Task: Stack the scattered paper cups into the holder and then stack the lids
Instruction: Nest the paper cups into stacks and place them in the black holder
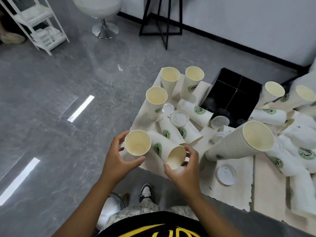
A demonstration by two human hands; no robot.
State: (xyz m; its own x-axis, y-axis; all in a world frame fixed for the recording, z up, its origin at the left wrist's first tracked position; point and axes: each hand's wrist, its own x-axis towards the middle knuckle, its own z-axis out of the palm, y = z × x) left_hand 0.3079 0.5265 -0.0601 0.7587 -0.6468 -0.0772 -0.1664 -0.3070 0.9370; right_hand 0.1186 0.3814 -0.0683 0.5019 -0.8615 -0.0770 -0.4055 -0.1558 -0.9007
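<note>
At the near corner of the pale table (266, 189), my left hand (118, 161) curls around an upright paper cup (137, 142), thumb below the rim and fingers (122, 136) spread along its far side. My right hand (184, 166) pinches the mouth of a tipped cup (168, 150), thumb and fingertips closed on the rim; its base points away from me and leans on the other fallen cups.

Both cups sit right at the table edge, above the floor and my shoes. I judge that a loose grip on either could send it over the side, and that squeezing the thin rim too hard could crease it and make it jam when nested.

Just beyond, two more cups lie on their sides with a clear lid (179, 118) resting on top of them. Dragging my tipped cup free could roll them and flick that lid off.

To the right, the tall nested stack (239, 142) leans at a steep angle. It looks unsteady to me; a bump from my right forearm could topple it onto the flat lid (226, 174) or the cups lying behind it.

Farther off, three cups (156, 101) stand upright near the far corner, beside the black holder (230, 93), which appears empty. More cups crowd its right side, so I expect a cramped reach.
</note>
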